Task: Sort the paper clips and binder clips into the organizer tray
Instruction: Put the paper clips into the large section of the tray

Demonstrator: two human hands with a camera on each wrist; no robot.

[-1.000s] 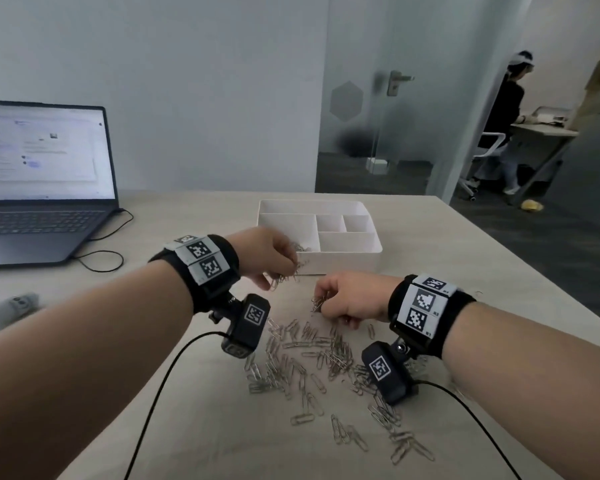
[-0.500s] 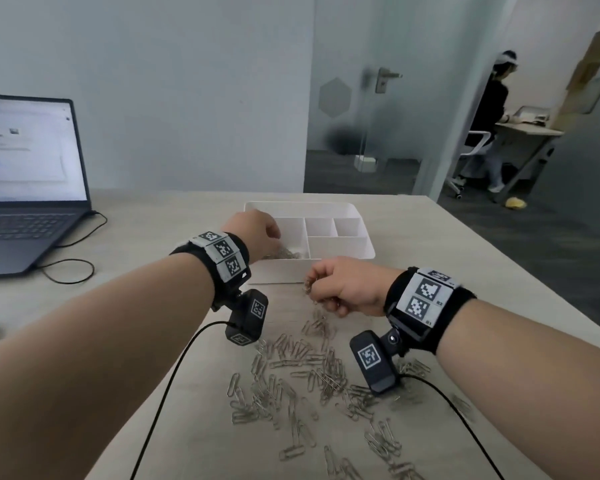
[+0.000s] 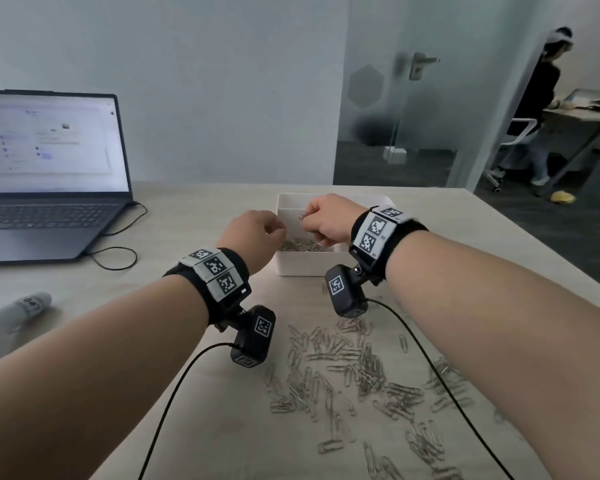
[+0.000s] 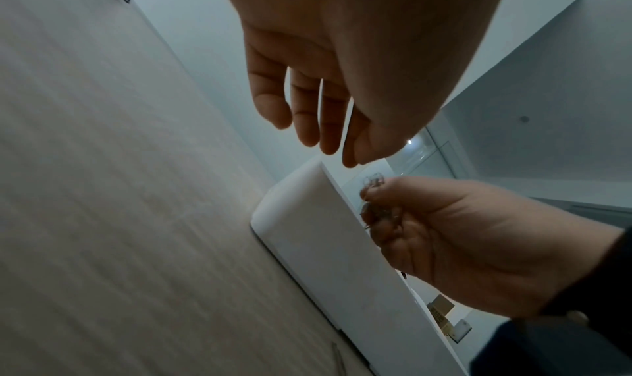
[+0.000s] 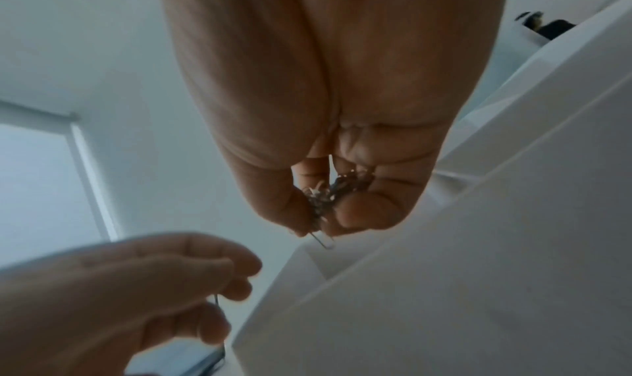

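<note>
Head | right hand (image 3: 329,218) fisted on paper clips (image 5: 336,190) over tray (image 3: 302,265) | left hand (image 3: 257,233) loose, empty

Worktop (image 3: 201,209): pale wood-grain laminate look, matt, fine streaks. Organizer tray (image 3: 305,265): white plastic, smooth, satin, no glare. Paper clips (image 3: 343,368): bare silver wire, shiny, catching light; same metal bunch in the right hand (image 3: 329,218) grip. Wristbands (image 3: 395,237): black cloth, matt, with white printed marker tiles. Wrist cameras (image 3: 253,337): black plastic, textured. Laptop (image 3: 49,209): dark matt casing, glowing screen. Door behind: frosted glass
</note>
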